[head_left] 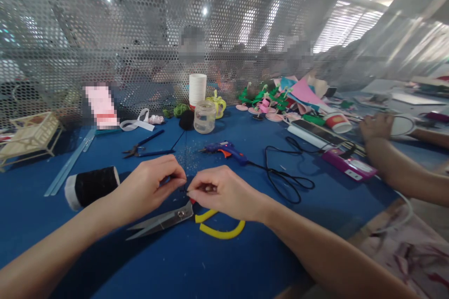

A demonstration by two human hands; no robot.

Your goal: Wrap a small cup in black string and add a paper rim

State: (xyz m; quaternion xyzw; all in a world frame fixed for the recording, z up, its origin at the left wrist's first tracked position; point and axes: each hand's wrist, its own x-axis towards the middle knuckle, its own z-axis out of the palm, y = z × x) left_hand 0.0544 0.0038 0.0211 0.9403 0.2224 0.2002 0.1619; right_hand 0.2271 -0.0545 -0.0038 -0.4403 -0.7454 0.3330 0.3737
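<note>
My left hand (150, 187) is closed in a pinch, thumb against fingertips, above the blue table. Close beside it, my right hand (228, 191) pinches too; a tiny dark bit shows at its fingertips, too small to name. Just under both hands lie scissors (164, 219) with yellow handles, blades pointing left. A black roll (96, 186) with a white end rests left of my left wrist. Beyond the fingers are a blue glue gun (231, 151) with an orange trigger and blue-handled pliers (150, 142), spread apart.
At the back stand a clear jar (204, 119), stacked paper cups (198, 88) and a dark ball (187, 120). Green and pink craft pieces (264, 103) lie back right. A black cord (280, 175) runs to a purple power strip (349, 164), near another person's arm (396, 168).
</note>
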